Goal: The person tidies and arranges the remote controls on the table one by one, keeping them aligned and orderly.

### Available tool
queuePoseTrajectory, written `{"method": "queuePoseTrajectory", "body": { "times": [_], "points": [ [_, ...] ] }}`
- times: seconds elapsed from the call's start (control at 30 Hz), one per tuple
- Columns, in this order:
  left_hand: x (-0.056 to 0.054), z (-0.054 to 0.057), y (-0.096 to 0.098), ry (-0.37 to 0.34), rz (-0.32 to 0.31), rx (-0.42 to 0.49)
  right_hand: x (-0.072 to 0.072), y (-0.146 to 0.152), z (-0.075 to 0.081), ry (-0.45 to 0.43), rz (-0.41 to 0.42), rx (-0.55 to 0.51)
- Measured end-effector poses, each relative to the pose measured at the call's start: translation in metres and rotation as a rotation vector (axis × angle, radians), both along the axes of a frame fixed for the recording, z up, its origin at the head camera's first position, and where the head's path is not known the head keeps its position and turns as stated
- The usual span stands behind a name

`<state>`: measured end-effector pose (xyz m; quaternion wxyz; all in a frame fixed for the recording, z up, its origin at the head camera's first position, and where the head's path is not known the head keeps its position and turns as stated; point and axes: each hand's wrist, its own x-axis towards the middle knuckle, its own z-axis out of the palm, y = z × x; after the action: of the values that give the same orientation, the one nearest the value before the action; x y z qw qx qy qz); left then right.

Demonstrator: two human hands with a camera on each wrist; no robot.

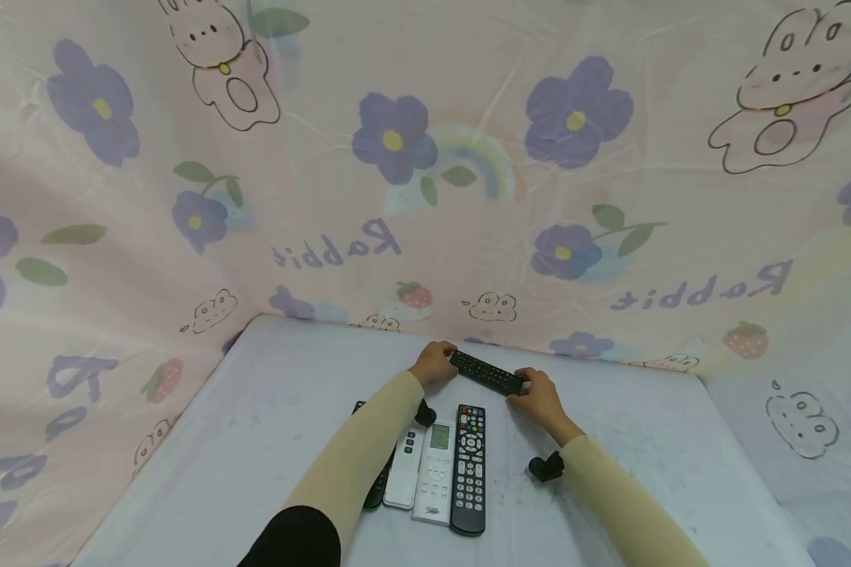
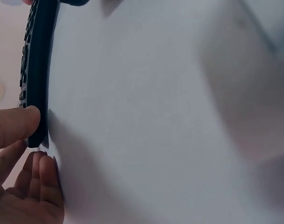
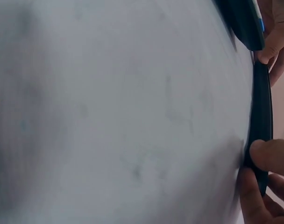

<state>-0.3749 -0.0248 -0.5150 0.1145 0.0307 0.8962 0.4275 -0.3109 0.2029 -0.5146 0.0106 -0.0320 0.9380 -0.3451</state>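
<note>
A slim black remote control (image 1: 485,372) lies slantwise near the far edge of the table, held at both ends. My left hand (image 1: 434,364) pinches its left end; in the left wrist view, the thumb presses the button side of the remote (image 2: 43,74). At the other end, my right hand (image 1: 539,400) grips it between thumb and fingers. The right wrist view shows the remote (image 3: 261,107) edge-on, close over the white surface. Nearer to me are a black remote with coloured buttons (image 1: 470,472) and a white remote with a small screen (image 1: 435,472).
Left of these lie a slim white remote (image 1: 403,476) and another black remote (image 1: 376,494), partly hidden by my left sleeve (image 1: 354,437). The white table (image 1: 269,402) meets a curtain printed with rabbits and flowers (image 1: 461,236) at its back and sides.
</note>
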Motion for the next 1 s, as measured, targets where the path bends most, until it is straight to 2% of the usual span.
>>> {"method": "queuePoseTrajectory", "body": {
  "times": [0.33,0.67,1.0],
  "points": [
    [0.003,0.003,-0.002,0.006,0.014,-0.009,0.001,0.0,0.003,-0.013,-0.002,0.011],
    [0.012,0.016,0.0,0.054,-0.045,0.053,0.01,0.011,0.015,0.024,0.044,-0.009],
    [0.017,0.02,0.003,0.046,-0.089,0.113,0.02,0.027,0.022,0.045,0.106,-0.081]
  ]
}}
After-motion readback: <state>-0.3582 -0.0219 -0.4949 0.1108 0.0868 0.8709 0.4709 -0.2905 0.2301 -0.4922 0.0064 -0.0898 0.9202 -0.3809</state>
